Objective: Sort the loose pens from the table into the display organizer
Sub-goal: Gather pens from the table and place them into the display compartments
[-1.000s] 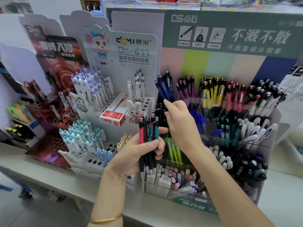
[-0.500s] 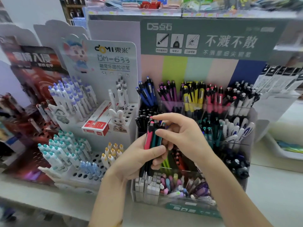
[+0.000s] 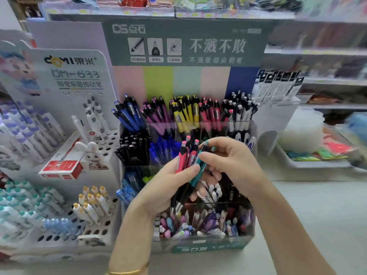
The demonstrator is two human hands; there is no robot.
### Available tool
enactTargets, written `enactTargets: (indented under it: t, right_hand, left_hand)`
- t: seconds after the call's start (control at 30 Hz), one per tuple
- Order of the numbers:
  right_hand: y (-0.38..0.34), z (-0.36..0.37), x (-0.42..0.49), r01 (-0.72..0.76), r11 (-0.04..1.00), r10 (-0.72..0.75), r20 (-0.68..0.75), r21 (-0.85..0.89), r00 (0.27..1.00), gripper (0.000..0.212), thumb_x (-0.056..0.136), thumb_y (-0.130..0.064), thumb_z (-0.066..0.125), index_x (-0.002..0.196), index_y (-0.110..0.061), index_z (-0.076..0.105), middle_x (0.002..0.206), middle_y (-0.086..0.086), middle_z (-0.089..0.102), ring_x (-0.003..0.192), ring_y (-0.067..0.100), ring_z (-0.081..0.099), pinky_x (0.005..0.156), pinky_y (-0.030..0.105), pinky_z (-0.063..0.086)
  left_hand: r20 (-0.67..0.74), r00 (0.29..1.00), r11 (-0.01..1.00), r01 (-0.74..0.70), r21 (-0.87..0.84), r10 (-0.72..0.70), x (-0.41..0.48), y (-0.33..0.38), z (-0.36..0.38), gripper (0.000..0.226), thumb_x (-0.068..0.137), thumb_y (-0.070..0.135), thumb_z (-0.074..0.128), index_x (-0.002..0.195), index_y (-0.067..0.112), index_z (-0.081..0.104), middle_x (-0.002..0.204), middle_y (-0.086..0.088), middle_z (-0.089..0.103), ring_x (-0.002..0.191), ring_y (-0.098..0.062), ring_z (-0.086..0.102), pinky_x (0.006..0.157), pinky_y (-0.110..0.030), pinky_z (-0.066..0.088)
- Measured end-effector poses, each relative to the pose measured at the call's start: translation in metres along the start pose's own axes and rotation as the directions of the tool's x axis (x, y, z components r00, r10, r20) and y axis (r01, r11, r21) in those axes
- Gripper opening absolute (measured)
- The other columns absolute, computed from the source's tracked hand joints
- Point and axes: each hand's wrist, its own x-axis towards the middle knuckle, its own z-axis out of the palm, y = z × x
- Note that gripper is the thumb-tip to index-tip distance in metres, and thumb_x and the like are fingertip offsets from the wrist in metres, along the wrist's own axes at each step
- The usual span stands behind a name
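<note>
1. At the bottom edge a gold bangle (image 3: 129, 271) circles the left wrist. Both forearms reach up the frame over the pale bench (image 3: 317, 215).
2. The organizer (image 3: 198, 249) stands on the bench at lower centre, with a green label on its front. Its nearest compartment holds a jumble of pastel pens lying tilted.
3. At centre frame the left hand (image 3: 168, 187) is clenched round a bundle of pens (image 3: 182, 159) in pink, red and teal. They are held nearly upright above the organizer's front rows, tips down.
4. Just right of it, the right hand (image 3: 232, 161) has curled fingers. Its thumb and a fingertip pinch the upper end of the teal pen (image 3: 201, 166) in the bundle.
5. Behind the hands, the organizer's middle row holds black and blue pens. The back row runs blue, magenta, yellow, red, then black-and-white, left to right.
6. At left stands a white rack (image 3: 95, 233) with round holes, carrying white pens capped in yellow, blue, teal and purple. A red box (image 3: 61, 167) and a rabbit figure (image 3: 92, 153) sit on it.
7. At right a white tray (image 3: 317, 163) holds bright items, too blurred to name.
8. A grey-green header card (image 3: 188, 44) rises behind the organizer, and blurred shelves (image 3: 317, 52) cross the top of the frame.
</note>
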Motion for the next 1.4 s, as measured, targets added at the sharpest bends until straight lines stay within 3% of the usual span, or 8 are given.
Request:
enactTargets:
  t: [0.17, 0.33, 0.4, 0.57, 0.7, 0.8, 1.03, 1.4]
  right_hand:
    - [-0.013, -0.045, -0.001, 0.106, 0.994, -0.107, -0.281, -0.018, 0.954, 0.012, 0.088, -0.001, 0.063, 0.088, -0.013, 0.067, 0.055, -0.004, 0.058, 0.041, 0.012, 0.046, 0.042, 0.018, 0.043]
    - [-0.022, -0.051, 0.0, 0.163, 0.938, -0.245, -0.253, -0.306, 0.936, 0.014, 0.088, -0.002, 0.063, 0.089, -0.015, 0.065, 0.069, -0.009, 0.063, 0.048, 0.011, 0.054, 0.05, 0.021, 0.049]
    - [-0.021, -0.047, 0.003, 0.175, 0.892, -0.289, -0.228, -0.416, 0.93, 0.012, 0.088, -0.003, 0.063, 0.092, -0.015, 0.063, 0.085, 0.002, 0.063, 0.048, 0.01, 0.056, 0.053, 0.021, 0.049]
    - [-0.018, -0.036, 0.012, 0.211, 0.781, -0.345, -0.126, -0.588, 0.93, 0.01, 0.091, -0.005, 0.06, 0.1, -0.008, 0.063, 0.095, 0.002, 0.055, 0.062, 0.016, 0.057, 0.063, 0.02, 0.049]
    - [-0.009, -0.027, 0.023, 0.147, 0.677, -0.273, -0.06, -0.721, 0.96, 0.018, 0.094, -0.01, 0.058, 0.111, -0.005, 0.06, 0.1, -0.001, 0.05, 0.086, 0.019, 0.056, 0.082, 0.035, 0.049]
    - [-0.003, -0.022, 0.026, 0.081, 0.545, -0.203, -0.038, -0.835, 0.978, 0.023, 0.095, -0.018, 0.056, 0.115, -0.008, 0.057, 0.111, 0.004, 0.055, 0.104, 0.022, 0.054, 0.08, 0.022, 0.033]
    - [0.002, -0.008, 0.023, 0.124, 0.465, -0.317, -0.034, -0.877, 0.948, 0.022, 0.088, -0.011, 0.064, 0.109, -0.008, 0.059, 0.098, 0.008, 0.064, 0.088, 0.03, 0.061, 0.073, 0.036, 0.047]
    - [-0.006, -0.004, 0.038, -0.059, 0.311, -0.185, -0.121, -0.949, 0.975, 0.023, 0.093, -0.008, 0.057, 0.091, -0.015, 0.035, 0.08, 0.0, 0.045, 0.079, 0.026, 0.054, 0.06, 0.031, 0.031]
  left_hand:
    - [-0.252, 0.964, 0.99, 0.056, -0.131, -0.088, 0.012, -0.002, 0.003, 0.028, 0.097, 0.022, 0.048, 0.11, -0.001, 0.055, 0.092, -0.017, 0.073, 0.085, -0.035, 0.072, 0.063, -0.035, 0.061]
    - [-0.347, 0.936, 0.998, 0.063, 0.006, -0.057, 0.018, -0.006, 0.0, 0.021, 0.1, 0.02, 0.049, 0.107, 0.002, 0.054, 0.081, -0.012, 0.073, 0.076, -0.026, 0.072, 0.064, -0.03, 0.06]
    - [-0.357, 0.933, 0.999, 0.038, -0.002, -0.036, 0.02, -0.008, 0.002, 0.021, 0.099, 0.021, 0.049, 0.105, 0.003, 0.057, 0.073, -0.008, 0.07, 0.066, -0.019, 0.067, 0.062, -0.028, 0.058]
    - [-0.35, 0.937, 1.0, 0.015, -0.006, -0.016, 0.023, -0.011, 0.001, 0.02, 0.098, 0.023, 0.05, 0.103, 0.005, 0.058, 0.067, -0.004, 0.061, 0.055, -0.013, 0.053, 0.054, -0.024, 0.049]
    - [-0.281, 0.96, 0.998, -0.012, -0.064, -0.007, 0.023, -0.013, -0.001, 0.018, 0.094, 0.018, 0.051, 0.104, 0.004, 0.057, 0.068, -0.003, 0.055, 0.052, -0.01, 0.04, 0.048, -0.021, 0.034]
    - [-0.195, 0.981, 0.993, -0.028, -0.116, 0.005, 0.022, -0.013, -0.003, 0.021, 0.091, 0.012, 0.053, 0.11, 0.003, 0.057, 0.072, -0.004, 0.057, 0.056, -0.01, 0.044, 0.049, -0.021, 0.038]
    - [-0.099, 0.995, 0.988, -0.037, -0.147, 0.022, 0.019, -0.01, -0.006, 0.028, 0.09, 0.017, 0.055, 0.112, 0.001, 0.057, 0.083, -0.012, 0.067, 0.061, -0.014, 0.057, 0.057, -0.024, 0.049]
    - [-0.114, 0.993, 0.996, -0.002, -0.085, -0.008, 0.017, -0.004, -0.015, 0.017, 0.085, 0.015, 0.058, 0.1, 0.006, 0.055, 0.069, -0.003, 0.057, 0.048, -0.008, 0.042, 0.045, -0.018, 0.036]
